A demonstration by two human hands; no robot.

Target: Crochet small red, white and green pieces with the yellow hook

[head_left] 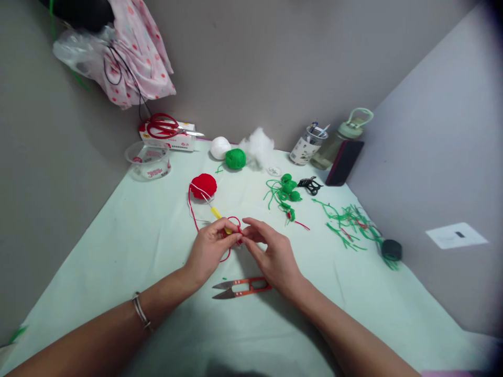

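Observation:
My left hand (210,248) and my right hand (271,254) meet over the middle of the pale green table (118,251). Both pinch a strand of red yarn (232,224), looped between the fingertips. A yellow-handled crochet hook (216,213) sticks out past my left fingers toward the red yarn ball (204,185). The red strand runs from that ball to my hands. Orange thread snips (240,287) lie on the table just below my hands, untouched.
A green yarn ball (236,158), a white ball (220,147) and stuffing (258,144) sit at the back. Green crochet pieces (288,189), yarn scraps (349,222), a black clip (310,185), a plastic cup (150,161), red scissors (167,126) on a box, a pen jar (307,145), a bottle (346,137).

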